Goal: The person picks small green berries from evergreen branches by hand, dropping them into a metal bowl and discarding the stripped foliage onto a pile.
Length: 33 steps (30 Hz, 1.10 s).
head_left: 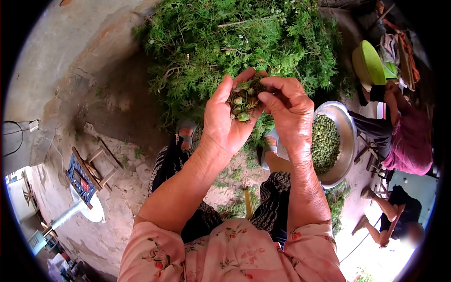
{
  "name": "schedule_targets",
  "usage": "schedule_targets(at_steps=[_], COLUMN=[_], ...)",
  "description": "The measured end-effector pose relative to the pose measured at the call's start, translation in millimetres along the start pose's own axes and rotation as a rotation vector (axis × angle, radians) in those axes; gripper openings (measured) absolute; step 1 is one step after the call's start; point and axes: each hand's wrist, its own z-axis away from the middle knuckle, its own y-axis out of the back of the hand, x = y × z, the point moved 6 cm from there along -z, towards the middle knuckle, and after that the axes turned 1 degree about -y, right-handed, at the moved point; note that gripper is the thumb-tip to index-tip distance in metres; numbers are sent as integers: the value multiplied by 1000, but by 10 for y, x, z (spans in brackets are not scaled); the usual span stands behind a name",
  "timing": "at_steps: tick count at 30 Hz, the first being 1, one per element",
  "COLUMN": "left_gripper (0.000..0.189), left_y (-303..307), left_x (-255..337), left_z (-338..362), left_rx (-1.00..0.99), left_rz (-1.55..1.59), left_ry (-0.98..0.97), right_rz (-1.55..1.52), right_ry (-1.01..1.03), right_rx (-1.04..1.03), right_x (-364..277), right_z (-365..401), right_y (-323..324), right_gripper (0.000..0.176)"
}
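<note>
A small heap of green cones point(242, 115) mixed with bits of leafy sprig lies in my left hand point(218, 117), whose palm is turned up and fingers are curled round it. From the right, my right hand point(292, 105) reaches to the edge of this heap, thumb and fingers pinched together. What sits between those fingertips is too small to make out. Just beyond both hands spreads a big pile of cut evergreen branches point(244, 42). Beside my right forearm stands a wide metal basin point(348, 141) holding many green cones point(325, 143).
A small wooden stool point(105, 164) and a woven-seat stool point(81, 176) stand at left. One person in a magenta top point(408, 141) sits at right, another person point(394, 211) lower right. A lime-green basin point(369, 63) leans at upper right. My sandalled feet flank the ground below the branches.
</note>
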Motion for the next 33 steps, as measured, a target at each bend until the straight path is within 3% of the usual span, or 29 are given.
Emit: schedule_targets(at_steps=[7, 9, 10, 13, 14, 17, 18, 21, 26, 28, 30, 31, 33], left_gripper=[44, 43, 44, 46, 46, 46, 46, 45, 44, 44, 41, 41, 42], left_y=[-60, -25, -26, -63, -70, -88, -80, -53, -39, -23, -86, -105, -58], left_x=[-7, 19, 12, 2, 8, 29, 36, 30, 47, 69, 64, 55, 59], left_z=[5, 4, -4, 2, 11, 25, 28, 51, 54, 44, 36, 39, 43], left_rx=[-19, 11, -67, -151, -105, -39, -21, -1, 5, -19, -215, -215, 3], left_rz=[21, 14, 48, 78, 32, -27, -41, -92, -70, -55, 21, 21, -36], left_ry=[4, -8, 8, 32, 14, -18, -32, -16, -21, -28, 22, 22, -38], right_rz=[43, -486, -764, -1021, -1022, -153, 17, 154, 102, -448, -785, -895, -770], right_ry=[82, -357, -301, -354, -354, -239, -29, 55, 78, -442, -476, -495, -472], right_rx=[24, 55, -10, -16, -16, -32, -14, -57, -60, -64, -58, -33, -83], right_x=[2, 142, 95, 64, 63, 62, 9, -25, -47, 124, 78, 47, 110], right_z=[-13, 4, -32, -21, -12, 11, -18, 12, -6, 44, 31, 32, 39], right_y=[55, 81, 32, -36, -48, -14, -35, -108, -91, -79, -120, -140, -95], right_gripper=[18, 12, 13, 16, 16, 13, 17, 19, 15, 11, 10, 10, 11])
